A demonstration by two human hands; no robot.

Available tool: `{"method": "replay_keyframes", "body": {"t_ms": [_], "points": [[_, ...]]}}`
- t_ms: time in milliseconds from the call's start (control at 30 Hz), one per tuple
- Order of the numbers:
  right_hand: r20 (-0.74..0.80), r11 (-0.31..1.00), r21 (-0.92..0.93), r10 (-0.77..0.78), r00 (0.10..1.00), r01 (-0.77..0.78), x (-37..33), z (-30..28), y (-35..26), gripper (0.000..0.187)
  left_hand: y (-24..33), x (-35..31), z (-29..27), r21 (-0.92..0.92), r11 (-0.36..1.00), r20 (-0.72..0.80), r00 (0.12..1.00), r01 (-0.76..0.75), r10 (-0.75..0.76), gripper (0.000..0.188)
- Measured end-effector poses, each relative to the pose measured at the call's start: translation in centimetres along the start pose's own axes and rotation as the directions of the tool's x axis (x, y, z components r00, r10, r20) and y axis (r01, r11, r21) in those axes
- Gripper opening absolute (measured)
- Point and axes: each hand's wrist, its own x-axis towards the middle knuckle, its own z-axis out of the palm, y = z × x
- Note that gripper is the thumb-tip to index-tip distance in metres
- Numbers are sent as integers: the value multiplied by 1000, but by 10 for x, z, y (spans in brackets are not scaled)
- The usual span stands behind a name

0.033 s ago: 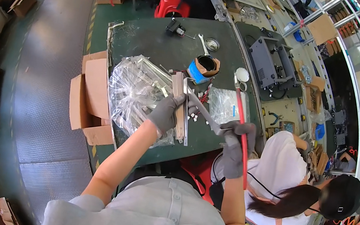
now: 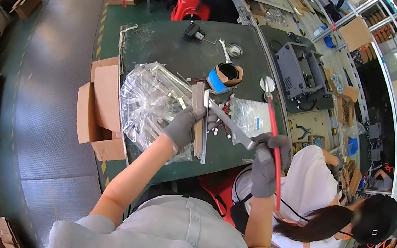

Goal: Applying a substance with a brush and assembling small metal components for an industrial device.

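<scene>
My left hand [image 2: 182, 127], in a grey glove, is closed around a few long flat metal bars [image 2: 198, 124] held upright over the table. My right hand [image 2: 267, 162], also gloved, is closed on a thin red stick [image 2: 275, 132], which looks like a brush handle. The same hand holds one end of a bent grey metal strip [image 2: 233, 125]; its other end reaches the bars at my left hand. The stick's far end is beside a small round white dish [image 2: 267, 84]; its tip is too small to make out.
On the dark green table [image 2: 170, 44] lie a clear bag of metal parts [image 2: 145, 107], a flat plastic packet [image 2: 252, 117], a blue can [image 2: 221, 81] and a wrench [image 2: 224, 48]. An open carton [image 2: 100, 107] adjoins the left edge. A co-worker in white [image 2: 313, 181] sits close on my right.
My right hand has moved slightly right, taking the red stick and the bent strip along. The bars in my left hand stand a little differently, their far end shifted slightly right.
</scene>
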Motion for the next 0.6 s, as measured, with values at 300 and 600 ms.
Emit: {"method": "replay_keyframes", "body": {"t_ms": [300,600], "points": [[213,886,43,444,870,-463,37,-27,-33,15,18,-19,20,340,940,102,995,-26,-9,25],[266,832,-28,540,798,-554,72,-39,23,9,-28,-25,30,507,862,308,938,-18,-162,35]]}}
